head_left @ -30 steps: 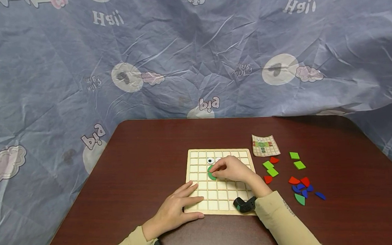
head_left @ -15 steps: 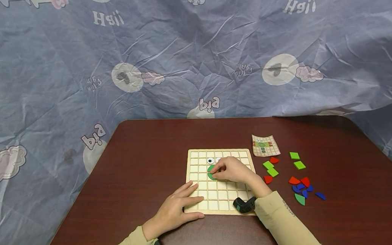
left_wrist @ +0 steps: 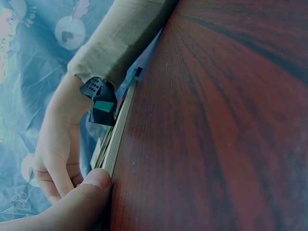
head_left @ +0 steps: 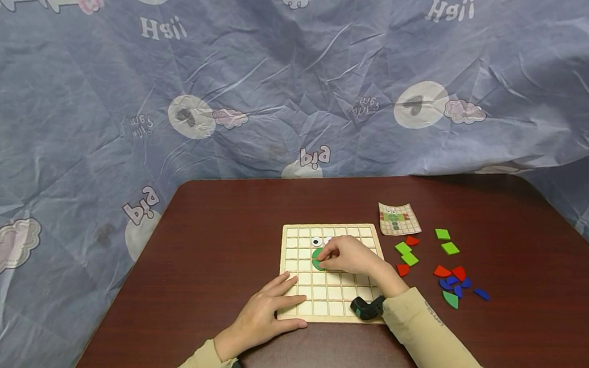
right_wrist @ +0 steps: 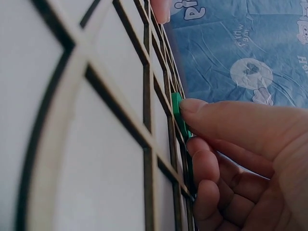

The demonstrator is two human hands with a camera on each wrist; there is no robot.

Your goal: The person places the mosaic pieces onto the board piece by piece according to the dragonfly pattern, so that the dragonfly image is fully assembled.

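A wooden grid board lies on the table. My left hand rests on its left edge, fingers straight and spread, with the thumb at the near edge in the left wrist view. Over the upper middle of the grid, my right hand has thumb and index finger at the round-edged green pieces. In the right wrist view it pinches a green piece low against the board, the other fingers curled. An eye piece sits just above the green ones; a second white piece beside it is partly hidden by the hand.
A pattern card lies beyond the board's right edge. Right of the board are lime squares, red quarter pieces, several small blue pieces and a green quarter piece. A patterned blue cloth hangs behind the table.
The right thumb and index finger have shifted very slightly right over the green pieces, uncovering a little more of them. The left hand and the loose pieces stay put.
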